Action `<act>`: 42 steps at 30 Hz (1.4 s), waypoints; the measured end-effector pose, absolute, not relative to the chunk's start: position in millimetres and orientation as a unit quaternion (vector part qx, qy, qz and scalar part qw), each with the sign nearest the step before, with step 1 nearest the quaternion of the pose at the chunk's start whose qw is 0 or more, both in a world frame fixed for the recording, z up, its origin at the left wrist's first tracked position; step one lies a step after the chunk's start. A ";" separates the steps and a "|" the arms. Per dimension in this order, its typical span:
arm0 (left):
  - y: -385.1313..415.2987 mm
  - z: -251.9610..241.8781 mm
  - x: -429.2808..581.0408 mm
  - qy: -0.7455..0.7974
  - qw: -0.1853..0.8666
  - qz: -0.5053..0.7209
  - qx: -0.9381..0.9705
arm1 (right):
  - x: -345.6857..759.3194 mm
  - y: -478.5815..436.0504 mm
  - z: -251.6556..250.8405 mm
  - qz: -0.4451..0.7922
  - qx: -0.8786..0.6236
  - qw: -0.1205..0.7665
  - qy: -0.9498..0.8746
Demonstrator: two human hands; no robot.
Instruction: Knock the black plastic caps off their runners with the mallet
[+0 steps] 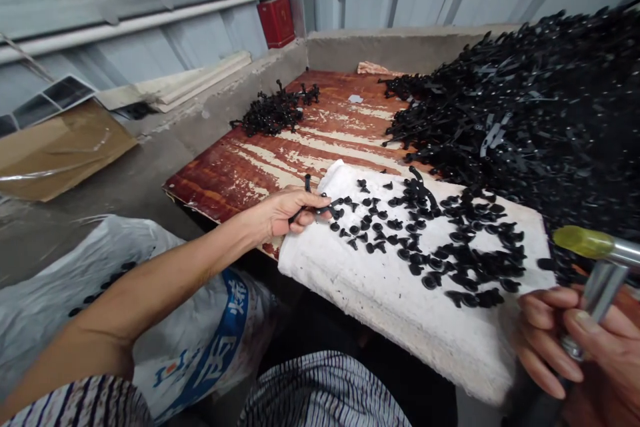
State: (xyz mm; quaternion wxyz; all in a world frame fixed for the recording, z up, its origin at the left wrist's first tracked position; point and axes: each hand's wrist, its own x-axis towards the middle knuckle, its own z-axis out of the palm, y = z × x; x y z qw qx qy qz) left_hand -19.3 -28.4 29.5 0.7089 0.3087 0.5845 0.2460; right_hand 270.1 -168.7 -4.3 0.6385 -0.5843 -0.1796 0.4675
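My left hand (290,210) rests on the left end of a white foam block (400,300), its fingers pinched round a thin black plastic part (306,187). Several small black plastic pieces (430,233) lie scattered over the top of the block. At the lower right, my right hand (580,340) grips a metal tool (600,280) that has a yellow-green tip, held just off the right end of the block.
A big heap of black plastic parts (530,107) fills the right of the worn red board (240,173). A smaller heap (273,113) lies at the back left. A white printed sack (200,333) sits below the board. A red box (276,20) stands on the ledge.
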 end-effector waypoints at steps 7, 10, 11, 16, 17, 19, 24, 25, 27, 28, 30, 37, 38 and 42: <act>-25.9 32.9 -10.0 0.570 0.725 0.203 0.330 | 267.0 -168.8 -2.5 0.461 -0.585 0.642 -0.182; -24.7 32.7 -8.3 0.562 0.726 0.192 0.347 | 265.1 -169.4 -0.6 0.464 -0.583 0.642 -0.183; -23.9 32.4 -7.8 0.556 0.728 0.184 0.356 | 264.8 -169.9 -0.5 0.465 -0.581 0.642 -0.184; -21.2 31.7 -6.3 0.539 0.735 0.142 0.385 | 266.6 -171.3 -2.8 0.466 -0.583 0.640 -0.182; -21.3 32.0 -6.8 0.538 0.735 0.144 0.386 | 267.4 -171.2 -3.1 0.468 -0.582 0.639 -0.183; -21.9 33.4 -9.1 0.538 0.733 0.158 0.384 | 268.5 -170.6 -3.3 0.469 -0.578 0.640 -0.190; -22.7 37.3 -20.2 0.546 0.730 0.196 0.361 | 267.9 -170.1 -2.3 0.470 -0.578 0.642 -0.185; -21.9 37.8 -21.6 0.543 0.733 0.202 0.357 | 267.7 -170.3 -2.3 0.471 -0.577 0.642 -0.183; -18.7 38.2 -21.8 0.535 0.737 0.214 0.354 | 267.7 -170.9 -2.9 0.472 -0.575 0.643 -0.182; -16.3 38.1 -20.9 0.532 0.737 0.220 0.354 | 268.0 -171.1 -3.3 0.472 -0.575 0.643 -0.182; -10.1 36.8 -17.6 0.531 0.738 0.219 0.353 | 268.9 -171.0 -4.2 0.470 -0.578 0.642 -0.182; 6.7 25.3 -12.8 0.554 0.729 0.220 0.336 | 271.3 -169.7 -6.4 0.468 -0.579 0.639 -0.196; 7.4 24.0 -13.2 0.555 0.729 0.220 0.335 | 271.4 -170.0 -6.8 0.468 -0.579 0.637 -0.198; 8.8 21.4 -13.9 0.546 0.742 0.208 0.328 | 271.2 -170.8 -8.0 0.469 -0.582 0.633 -0.203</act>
